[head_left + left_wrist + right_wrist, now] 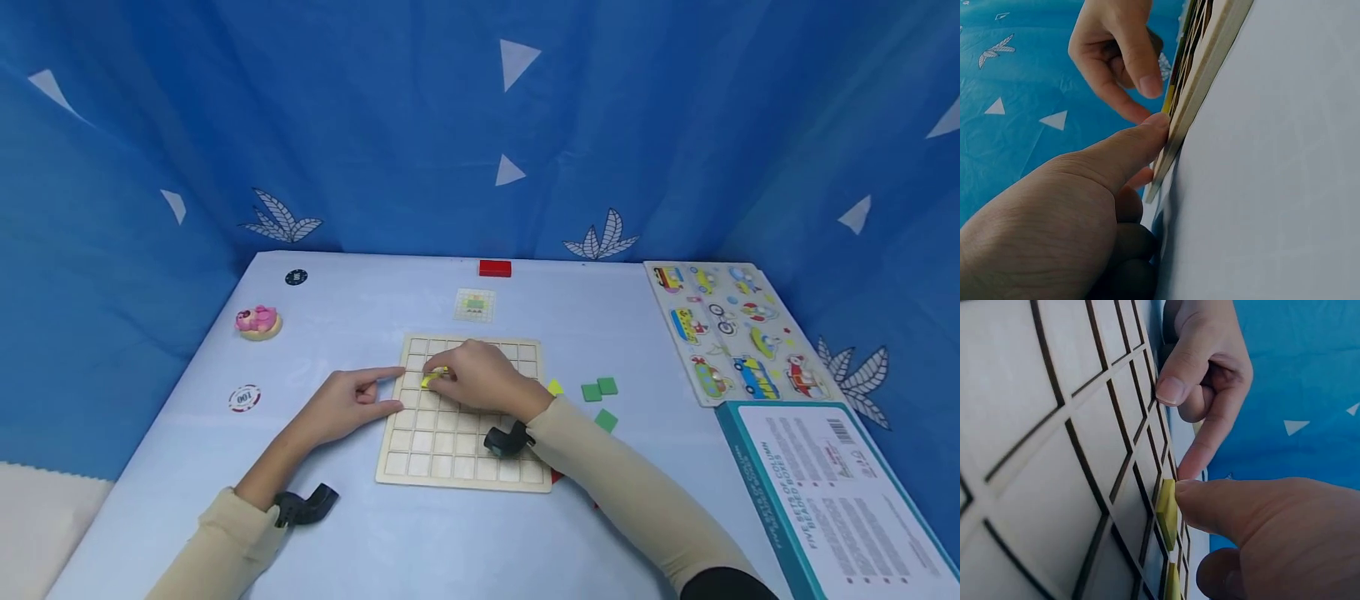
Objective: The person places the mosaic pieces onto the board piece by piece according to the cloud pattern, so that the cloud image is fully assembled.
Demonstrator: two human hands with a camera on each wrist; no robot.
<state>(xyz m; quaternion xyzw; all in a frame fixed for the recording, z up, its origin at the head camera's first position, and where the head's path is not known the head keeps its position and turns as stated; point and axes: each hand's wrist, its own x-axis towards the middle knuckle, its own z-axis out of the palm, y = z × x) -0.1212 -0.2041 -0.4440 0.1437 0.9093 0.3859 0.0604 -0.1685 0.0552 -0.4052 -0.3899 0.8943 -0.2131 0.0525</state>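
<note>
A pale wooden grid board (pixel 422 464) lies flat on the table. My left hand (pixel 345 406) is at its left edge, where the outstretched index finger and thumb touch the rim. Over the board's upper left part, my right hand (pixel 480 377) pinches a yellow square tile (pixel 428 381) between thumb and fingertips. The right wrist view shows the thumb against this tile (pixel 1167 515), which stands a little above the grid lines. A second yellow tile (pixel 1173 584) sits in the grid below it, partly cut off by the frame.
Green tiles (pixel 592 392) and a yellow tile (pixel 555 387) lie right of the board. Red pieces (pixel 557 476) peek out by the right forearm. A pattern card (pixel 475 305) and red block (pixel 495 268) are behind. Puzzle board (pixel 738 329), box (pixel 840 500), pink figurine (pixel 258 322) and chips (pixel 244 398) flank it.
</note>
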